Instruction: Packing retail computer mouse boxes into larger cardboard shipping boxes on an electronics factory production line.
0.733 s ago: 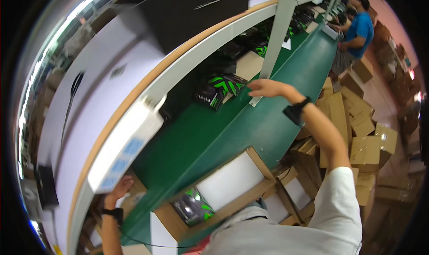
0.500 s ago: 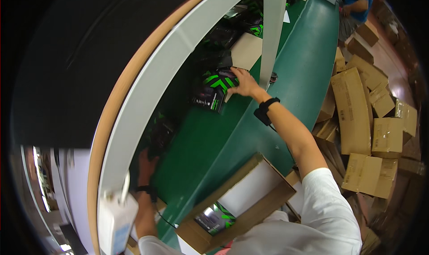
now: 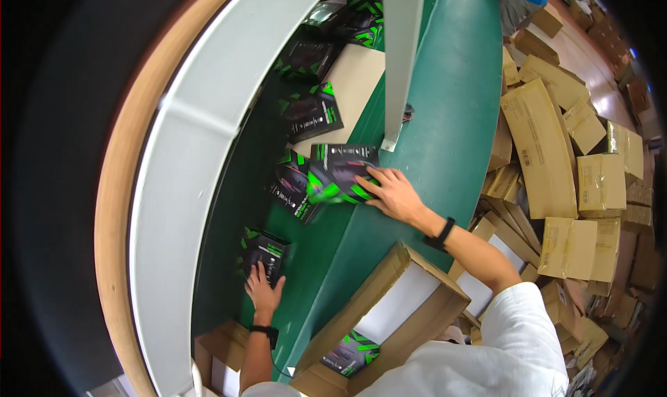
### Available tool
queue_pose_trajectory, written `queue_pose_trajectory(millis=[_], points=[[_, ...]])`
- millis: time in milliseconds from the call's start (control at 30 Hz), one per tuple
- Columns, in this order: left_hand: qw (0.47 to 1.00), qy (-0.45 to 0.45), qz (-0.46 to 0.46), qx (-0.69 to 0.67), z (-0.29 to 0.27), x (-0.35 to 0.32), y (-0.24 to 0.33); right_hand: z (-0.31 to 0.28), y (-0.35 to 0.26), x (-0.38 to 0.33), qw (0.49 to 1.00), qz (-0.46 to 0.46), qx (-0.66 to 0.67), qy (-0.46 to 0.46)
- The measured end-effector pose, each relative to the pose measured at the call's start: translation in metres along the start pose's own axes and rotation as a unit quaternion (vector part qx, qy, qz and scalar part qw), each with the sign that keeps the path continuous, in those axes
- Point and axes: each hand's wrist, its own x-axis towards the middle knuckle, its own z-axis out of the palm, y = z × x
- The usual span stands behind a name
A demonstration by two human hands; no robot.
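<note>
My right hand (image 3: pixel 397 197) grips the edge of a black-and-green printed box (image 3: pixel 342 164), which is tilted and slightly blurred above the green conveyor belt (image 3: pixel 458 84). Partly beneath it lies a similar box (image 3: pixel 293 188). On the near left of the belt, the stretched fingers of my left hand (image 3: pixel 264 289) rest on another black-and-green box (image 3: pixel 266 251), thumb spread to the side. Close in front of my body stands an open brown carton (image 3: pixel 316 343); inside it are a black-and-green box (image 3: pixel 353 355) and a white surface.
A grey metal frame (image 3: pixel 180 119) with a wooden edge curves along the left, and a grey post (image 3: pixel 403 56) rises by the belt. More printed boxes (image 3: pixel 309 112) and a beige cardboard sheet (image 3: pixel 358 80) lie farther up. Brown cartons (image 3: pixel 538 150) pile up at right; a person (image 3: pixel 521 4) stands beyond.
My right hand has lifted a box and brought it nearer. My left hand has moved right, out of the shadow, with its fingers now on a box. The view has shifted too.
</note>
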Motion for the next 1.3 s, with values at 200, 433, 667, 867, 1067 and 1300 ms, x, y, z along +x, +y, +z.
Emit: queue_pose_trajectory(millis=[200,433,667,867,1067,1300], points=[[0.995,-0.025,0.046,-0.084,-0.024,-0.037,-0.031,-0.031,0.005,-0.050,0.996,-0.066,0.034,-0.047],[0.952,-0.061,-0.085,-0.286,-0.020,0.037,-0.037,-0.004,0.008,0.057,0.992,-0.049,0.071,-0.095],[0.956,-0.136,-0.111,-0.236,-0.025,0.017,-0.034,-0.021,0.036,0.003,0.943,0.110,0.125,-0.287],[0.897,0.029,-0.094,-0.432,0.024,-0.062,-0.080,-0.146,0.002,-0.062,0.959,0.252,0.107,0.073],[0.782,0.045,-0.265,-0.563,0.045,-0.047,-0.042,-0.203,-0.020,-0.149,0.821,0.223,0.518,-0.091],[0.919,0.081,-0.277,-0.270,0.056,-0.075,-0.067,-0.108,-0.093,-0.226,0.510,0.302,0.656,-0.468]])
